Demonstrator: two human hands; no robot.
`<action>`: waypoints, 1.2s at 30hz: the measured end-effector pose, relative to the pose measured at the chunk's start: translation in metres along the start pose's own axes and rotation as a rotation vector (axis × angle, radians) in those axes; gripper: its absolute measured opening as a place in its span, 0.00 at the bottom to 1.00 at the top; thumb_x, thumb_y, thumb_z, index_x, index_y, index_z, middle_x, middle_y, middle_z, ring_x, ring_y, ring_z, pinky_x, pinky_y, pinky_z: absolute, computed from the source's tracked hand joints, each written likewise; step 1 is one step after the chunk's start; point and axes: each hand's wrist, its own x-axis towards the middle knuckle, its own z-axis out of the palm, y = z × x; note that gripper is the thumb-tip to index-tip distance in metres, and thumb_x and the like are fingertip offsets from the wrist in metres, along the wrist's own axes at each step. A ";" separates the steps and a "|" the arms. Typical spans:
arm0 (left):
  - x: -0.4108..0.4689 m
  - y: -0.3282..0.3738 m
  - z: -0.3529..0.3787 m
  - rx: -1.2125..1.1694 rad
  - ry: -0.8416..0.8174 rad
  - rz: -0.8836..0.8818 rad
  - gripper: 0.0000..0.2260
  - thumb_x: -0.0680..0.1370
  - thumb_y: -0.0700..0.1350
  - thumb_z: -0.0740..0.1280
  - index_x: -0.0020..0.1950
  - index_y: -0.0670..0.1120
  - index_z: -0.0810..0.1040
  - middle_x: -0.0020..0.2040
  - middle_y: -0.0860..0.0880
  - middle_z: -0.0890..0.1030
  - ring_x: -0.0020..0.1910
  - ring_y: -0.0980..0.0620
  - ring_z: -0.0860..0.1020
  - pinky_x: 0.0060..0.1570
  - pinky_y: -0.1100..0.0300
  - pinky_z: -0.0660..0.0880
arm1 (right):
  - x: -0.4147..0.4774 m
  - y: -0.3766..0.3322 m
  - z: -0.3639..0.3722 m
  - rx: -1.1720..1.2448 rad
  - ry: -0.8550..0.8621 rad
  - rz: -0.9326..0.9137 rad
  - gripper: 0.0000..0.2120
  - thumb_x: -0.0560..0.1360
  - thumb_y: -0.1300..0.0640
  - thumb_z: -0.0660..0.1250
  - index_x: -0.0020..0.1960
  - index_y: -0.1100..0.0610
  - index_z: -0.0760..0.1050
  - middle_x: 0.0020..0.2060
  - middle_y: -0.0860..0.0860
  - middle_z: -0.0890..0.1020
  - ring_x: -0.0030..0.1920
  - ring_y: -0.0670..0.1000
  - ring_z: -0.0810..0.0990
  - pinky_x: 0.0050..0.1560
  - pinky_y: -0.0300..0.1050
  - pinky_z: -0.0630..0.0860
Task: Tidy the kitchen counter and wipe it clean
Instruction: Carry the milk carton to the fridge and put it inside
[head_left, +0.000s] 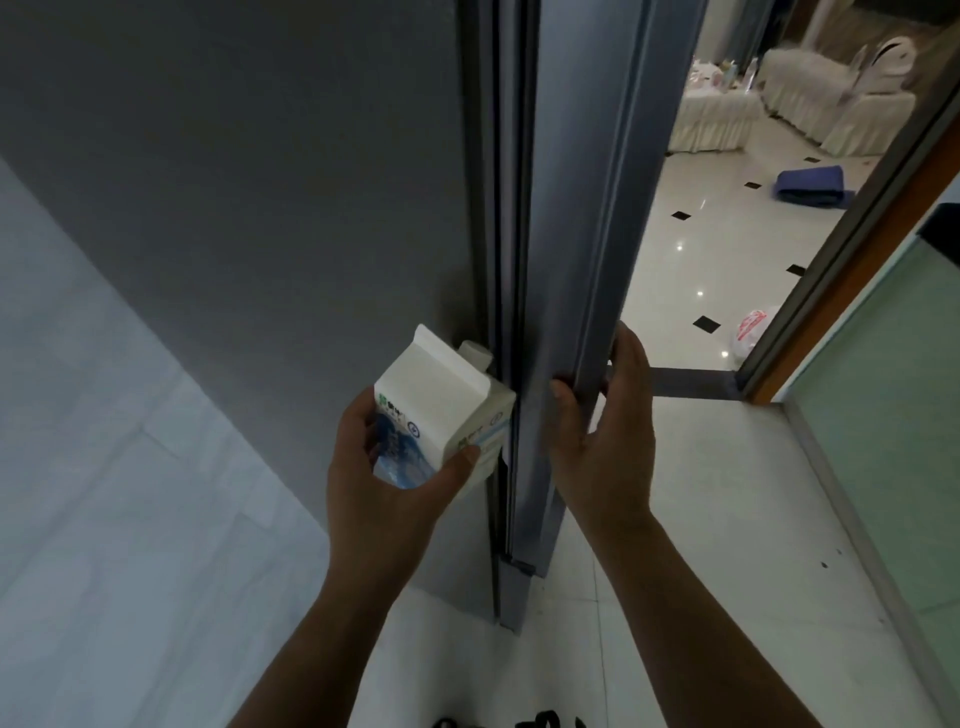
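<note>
Fingers of left hand curled round milk carton, right hand fingers clasping door edge

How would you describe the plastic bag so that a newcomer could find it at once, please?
Look past the grey door onto the glossy white floor with small black tiles. The plastic bag lies by the right door frame. Unlike the folded blue cloth farther back, it is crumpled, white and printed in red.
</note>
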 end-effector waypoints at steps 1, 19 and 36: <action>-0.002 0.002 0.001 -0.008 0.004 -0.004 0.31 0.62 0.51 0.74 0.62 0.53 0.66 0.54 0.64 0.73 0.54 0.64 0.75 0.44 0.67 0.76 | 0.000 0.005 -0.009 0.007 0.004 0.000 0.27 0.76 0.56 0.65 0.69 0.60 0.58 0.66 0.60 0.71 0.66 0.56 0.71 0.60 0.53 0.75; -0.038 0.052 0.106 -0.218 -0.236 -0.044 0.31 0.60 0.49 0.73 0.61 0.51 0.70 0.56 0.57 0.77 0.57 0.54 0.77 0.48 0.55 0.78 | 0.022 0.059 -0.179 -0.048 0.218 0.296 0.23 0.74 0.55 0.67 0.68 0.49 0.65 0.61 0.43 0.74 0.60 0.45 0.74 0.62 0.47 0.73; -0.027 0.097 0.184 -0.267 -0.278 0.006 0.25 0.61 0.47 0.74 0.56 0.55 0.72 0.53 0.59 0.79 0.51 0.57 0.79 0.39 0.68 0.79 | 0.144 0.061 -0.230 -0.380 -0.214 -0.329 0.23 0.76 0.48 0.62 0.65 0.60 0.69 0.62 0.56 0.73 0.60 0.51 0.71 0.58 0.30 0.63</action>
